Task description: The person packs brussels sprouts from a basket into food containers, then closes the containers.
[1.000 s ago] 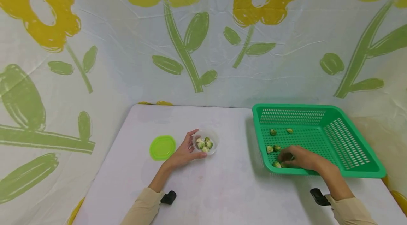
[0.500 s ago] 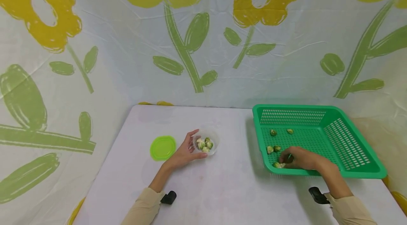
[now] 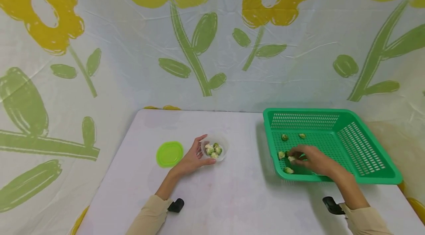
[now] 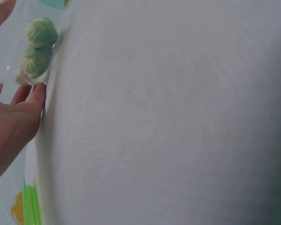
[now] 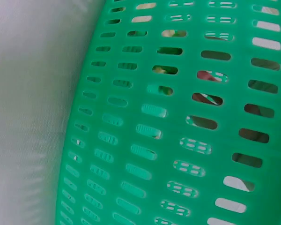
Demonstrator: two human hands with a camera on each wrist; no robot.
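The left hand grips a clear, smooth plastic container of leafy Brussels sprouts beside a flat lime lid. Inside the slotted green plastic basket, whose wall mostly blocks the right wrist view, the right hand pinches a pale sprout, shifted away from the near rim since earlier.

The green basket fills the middle and right of the frame, its wall pierced by slanting rows of slots, while the pale table takes up the left side. Through slots right of centre and along the right, reddish-brown strips of the hand show (too broken up to tell how its fingers lie), and near the top centre a few slots give yellow-green glimpses of sprouts.
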